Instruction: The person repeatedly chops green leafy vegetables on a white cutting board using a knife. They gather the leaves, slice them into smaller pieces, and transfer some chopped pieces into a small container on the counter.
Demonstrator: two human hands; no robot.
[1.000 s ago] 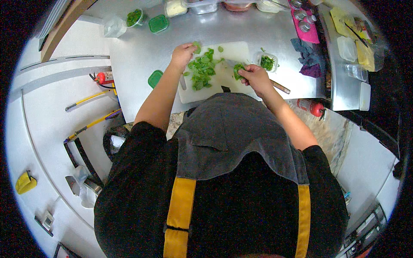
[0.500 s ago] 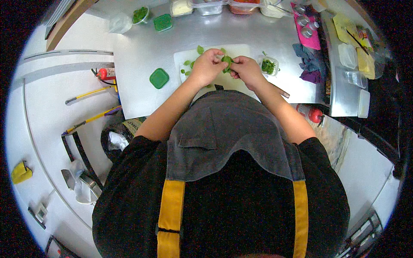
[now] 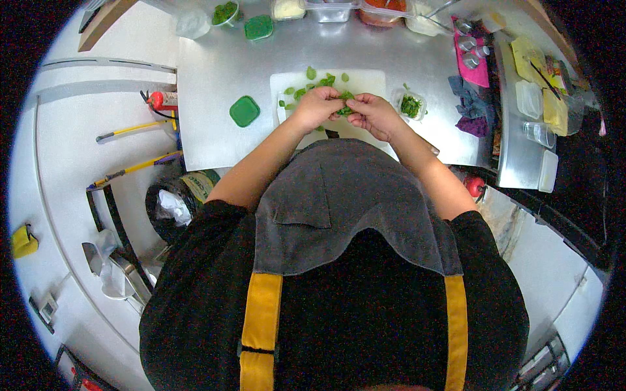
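Over a white cutting board (image 3: 373,82), my left hand (image 3: 317,108) and my right hand (image 3: 377,117) meet with fingertips nearly touching. Both pinch a small bunch of green leaves (image 3: 345,103), perhaps basil; the fingers hide part of it. Loose green leaves (image 3: 311,73) lie scattered on the board beyond and beside my left hand. Just right of the board stands a small clear container (image 3: 422,114) with green leaves in it. Next to my right forearm pokes out the end of a brown handle (image 3: 433,148), its other part hidden.
A square green lid (image 3: 244,111) lies on the steel table (image 3: 215,72), left of the board. Along the back stand tubs, including a red-filled one (image 3: 386,12) and a green-lidded one (image 3: 259,27). At right are a pink mat (image 3: 471,65) with metal shakers and dark cloths (image 3: 467,98).
My fingertips have drawn closer together around the leaves, which sit lower in my grip. More loose leaves show on the board beyond my left hand. The whole view has shifted slightly.
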